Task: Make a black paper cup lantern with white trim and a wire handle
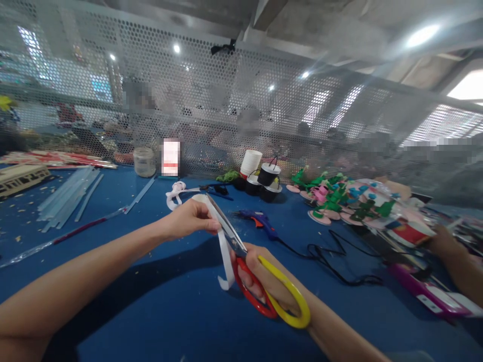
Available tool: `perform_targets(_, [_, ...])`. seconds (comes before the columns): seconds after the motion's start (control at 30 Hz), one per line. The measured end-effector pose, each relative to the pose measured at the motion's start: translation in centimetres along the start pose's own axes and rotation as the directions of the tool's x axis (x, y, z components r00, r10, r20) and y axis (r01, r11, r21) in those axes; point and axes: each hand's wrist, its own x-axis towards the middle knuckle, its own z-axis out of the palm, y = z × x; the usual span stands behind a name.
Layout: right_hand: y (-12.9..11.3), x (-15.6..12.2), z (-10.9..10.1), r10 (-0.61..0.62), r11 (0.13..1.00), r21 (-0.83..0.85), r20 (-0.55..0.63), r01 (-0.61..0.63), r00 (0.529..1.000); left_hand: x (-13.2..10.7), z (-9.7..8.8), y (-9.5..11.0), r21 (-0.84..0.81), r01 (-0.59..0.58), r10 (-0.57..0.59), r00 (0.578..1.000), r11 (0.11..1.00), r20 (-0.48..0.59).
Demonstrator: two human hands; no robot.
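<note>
My left forearm (105,259) is slim and bare from the elbow down, tapering to a narrow wrist (160,232) and slender, bare fingers (207,224), and my right forearm (332,319) is likewise uncovered.

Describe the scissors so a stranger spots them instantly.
Look over the blue table for the right hand. It grips the scissors, blades pointing toward the left hand. Unlike the blue glue gun beyond, they have one red handle loop and one yellow.
</note>
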Motion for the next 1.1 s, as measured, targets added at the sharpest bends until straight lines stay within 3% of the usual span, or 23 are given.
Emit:
perform_targets(0.23, [0.0,-0.2,0.3,0.000,0.999,0.038,-0.071,0.003,0.998,0.0,0.5,-0.5,0.056,0.018,-0.019,1.000,0.998,0.022])
perform_targets(0.3, [-0.1,-0.1,-0.4,0.004,1.000,-0.019,-0.166,-0.007,0.986,-0.1,0.4,-0.2,0.063,0.027,-0.026,1.000,0.998,-0.013])
perform_targets(0.37, [-0.2,0.0,-1.6,0.001,0.982,-0.182,-0.303,-0.059,0.953,-0.2,0.0,0.3,0.063,0.013,-0.010,0.998,0.998,-0.055])
perform_targets(0.43, [-0.2,0.0,-3.1,-0.080,0.892,-0.439,-0.388,-0.107,0.918,-0.4,-0.7,0.8,0.055,-0.016,0.020,0.997,0.998,-0.081])
perform_targets(0.5, [0.0,-0.2,-4.5,-0.172,0.738,-0.658,-0.396,-0.148,0.902,-0.5,-1.4,1.3,0.044,-0.040,0.045,0.994,0.998,-0.097])
perform_targets(0.57, [0.3,-0.8,-5.4,-0.158,0.580,-0.783,-0.380,-0.226,0.911,-0.6,-2.2,1.5,0.027,-0.048,0.050,0.994,0.998,-0.099])
perform_targets(0.7, [0.8,-2.1,-5.6,-0.015,0.326,-0.884,-0.359,-0.334,0.933,-0.6,-3.3,1.6,-0.008,-0.028,0.027,0.997,1.000,-0.067])
perform_targets(0.9, [-1.5,-3.1,-4.3,0.137,0.053,-0.943,-0.318,-0.328,0.938,-0.4,-3.1,1.7,-0.073,-0.018,0.011,0.995,0.997,-0.101])
perform_targets(0.97, [-2.4,-2.6,-3.7,0.073,0.077,-0.950,-0.297,-0.302,0.952,-0.4,-2.9,1.7,-0.081,-0.019,0.011,0.995,0.997,-0.100])
perform_targets(1.0, [-2.8,-2.2,-3.3,-0.007,0.143,-0.956,-0.259,-0.255,0.966,-0.4,-2.9,1.6,-0.082,-0.016,0.008,0.996,0.996,-0.093])
perform_targets(1.1, [-3.1,-0.2,-1.8,-0.187,0.532,-0.847,-0.118,0.000,0.975,-0.5,-2.6,1.5,-0.088,0.004,-0.010,0.998,0.996,-0.059])
